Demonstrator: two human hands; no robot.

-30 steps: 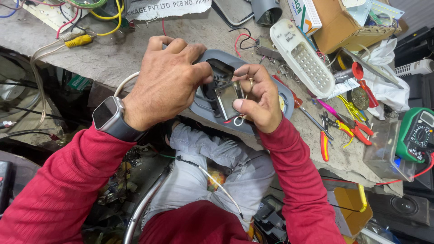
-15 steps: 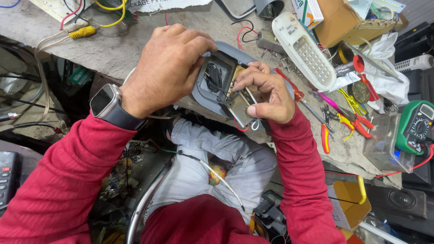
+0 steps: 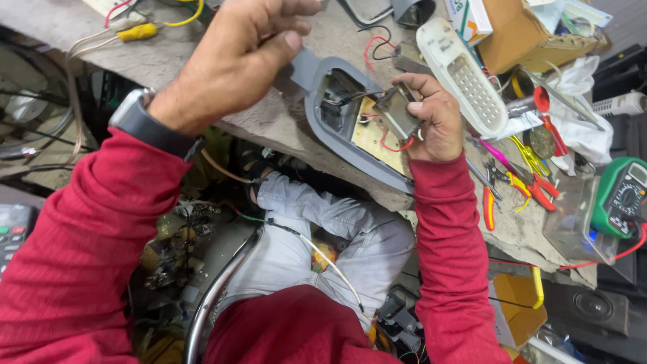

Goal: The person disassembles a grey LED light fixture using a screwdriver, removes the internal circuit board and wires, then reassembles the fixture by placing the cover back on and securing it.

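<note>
- Cluttered grey workbench, its front edge running just under both hands; open room only below it, over the lap.
- Left hand, fingers curled, pinches the grey housing at its upper end.
- Right hand grips a small metal block above the housing's circuit board.

electronics repair workshop: multimeter, pliers, loose wires.
</note>
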